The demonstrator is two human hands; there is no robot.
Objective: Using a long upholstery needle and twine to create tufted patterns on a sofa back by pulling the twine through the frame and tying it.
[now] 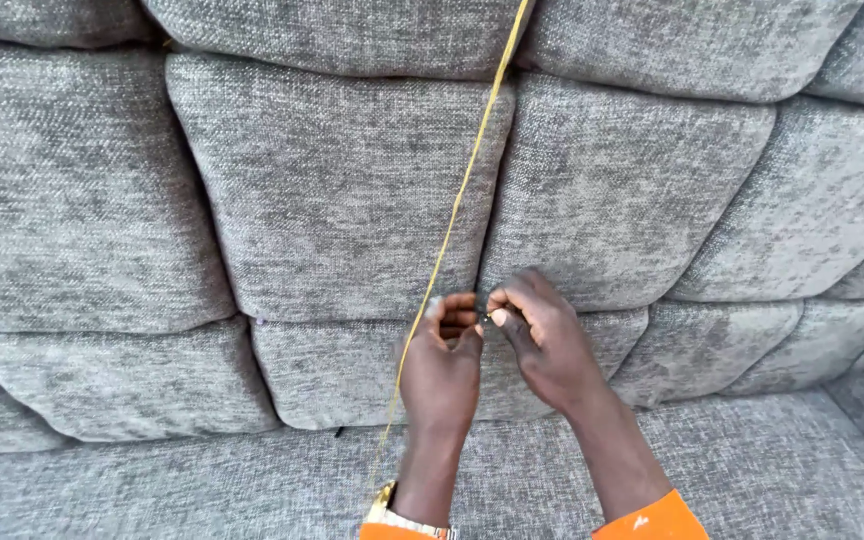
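Head view: yellow cord (457,205) runs steeply from the upper seam of the grey sofa cushions (332,180) down-left (long axis near vertical). Left hand (441,368) pinches it; right hand (542,340) pinches a small item, too small to identify.

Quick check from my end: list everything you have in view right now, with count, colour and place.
cushions: many, grey woven fabric, tufted blocks filling the whole view
seam: one, dark gap between two middle cushions, running down to the hands
string: one, yellow, taut from the top edge down past the left hand to the bottom edge
small object: one, dark, pinched at the right fingertips; too small to identify
wristband: one, gold-coloured, on the left wrist
sleeves: two, orange, bottom edge
left hand: one, fingertips touching the string
right hand: one, beside the left, at the seam
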